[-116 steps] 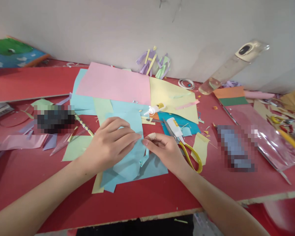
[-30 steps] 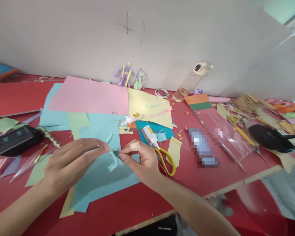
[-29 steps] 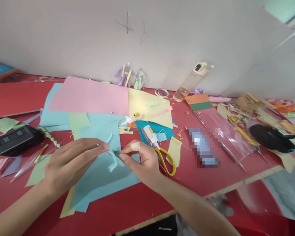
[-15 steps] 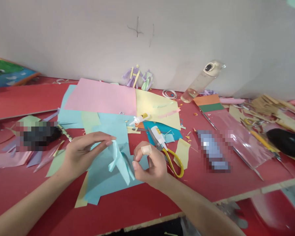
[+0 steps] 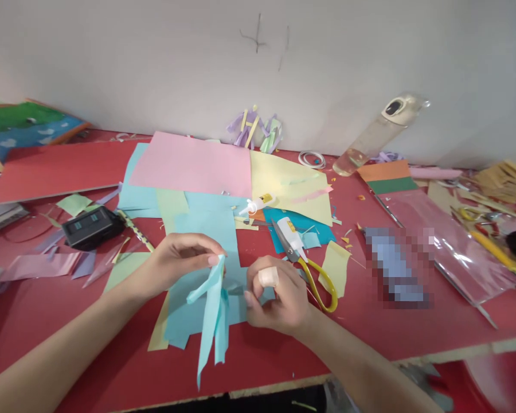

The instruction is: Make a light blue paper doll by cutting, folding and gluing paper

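Observation:
Between the thumb and fingers of my left hand (image 5: pixel 191 261) is the top of a folded light-blue paper figure (image 5: pixel 212 315), its narrow strips hanging down over the table edge side. My right hand (image 5: pixel 279 295) is closed just right of the figure, apart from it, with a plaster (image 5: pixel 268 277) on one finger; its curled fingertips hide whatever they may hold. Under both hands lies a light-blue paper sheet (image 5: pixel 180 315). Close to my right hand are yellow-handled scissors (image 5: pixel 333 295) and a white glue bottle (image 5: pixel 289 229). Another glue bottle (image 5: pixel 260 203) lies farther back.
Pink paper (image 5: pixel 193 163) and yellow paper (image 5: pixel 301 175) lie toward the wall, where two small paper figures (image 5: pixel 247 129) lean. A clear bottle (image 5: pixel 380 135) tilts against the wall. A black box-shaped thing (image 5: pixel 92 225) is at left, a pink plastic sleeve (image 5: pixel 449 246) at right.
The paper figure has turned and now hangs more upright and lower from my left hand. My right hand has curled more tightly. The whole view has shifted slightly left.

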`<state>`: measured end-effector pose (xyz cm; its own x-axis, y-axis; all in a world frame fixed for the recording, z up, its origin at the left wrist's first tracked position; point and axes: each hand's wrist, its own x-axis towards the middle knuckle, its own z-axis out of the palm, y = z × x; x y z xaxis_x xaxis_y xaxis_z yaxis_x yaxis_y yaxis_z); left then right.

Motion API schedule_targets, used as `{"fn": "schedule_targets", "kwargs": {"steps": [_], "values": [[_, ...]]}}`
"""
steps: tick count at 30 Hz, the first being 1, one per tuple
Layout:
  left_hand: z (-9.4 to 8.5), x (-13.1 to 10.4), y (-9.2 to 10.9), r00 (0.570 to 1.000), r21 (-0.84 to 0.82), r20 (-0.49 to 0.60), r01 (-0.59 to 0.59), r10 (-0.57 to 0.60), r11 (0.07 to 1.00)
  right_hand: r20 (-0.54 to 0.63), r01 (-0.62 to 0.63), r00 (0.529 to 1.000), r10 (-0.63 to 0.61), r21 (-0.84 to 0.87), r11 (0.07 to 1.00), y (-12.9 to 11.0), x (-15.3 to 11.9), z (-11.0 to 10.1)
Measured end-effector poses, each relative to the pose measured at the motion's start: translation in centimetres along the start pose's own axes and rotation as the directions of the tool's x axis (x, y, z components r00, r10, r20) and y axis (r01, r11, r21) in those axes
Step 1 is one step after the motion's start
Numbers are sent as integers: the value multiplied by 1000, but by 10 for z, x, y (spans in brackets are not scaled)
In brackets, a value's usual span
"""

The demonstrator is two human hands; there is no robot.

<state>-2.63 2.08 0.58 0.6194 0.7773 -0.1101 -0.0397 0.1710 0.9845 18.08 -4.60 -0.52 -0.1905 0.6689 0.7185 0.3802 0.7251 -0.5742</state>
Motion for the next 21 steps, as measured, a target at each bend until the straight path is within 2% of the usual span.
{"fn": "schedule_targets", "kwargs": {"steps": [4,9,12,16,21], "values": [[-3,-1,-4,1000,-23,20,9,-8,1000,14,87,996,-86,-74,993,-2,-1,-1],[-3,1,-5,999,-67,38,-19,22,998,76,159,985,-153,-82,984,-4,0,-3],[-2,1,-4,999,-93,48,-17,21,996,78,169,984,-161,-102,980,-4,1,-4],[-1,-1,-1,1000,-115,27,6,-3,993,139,185,976,-168,-124,975,-5,2,-5],[1,-2,-1,995,-219,97,16,5,976,168,166,975,-148,-99,981,-4,0,-7]]}}
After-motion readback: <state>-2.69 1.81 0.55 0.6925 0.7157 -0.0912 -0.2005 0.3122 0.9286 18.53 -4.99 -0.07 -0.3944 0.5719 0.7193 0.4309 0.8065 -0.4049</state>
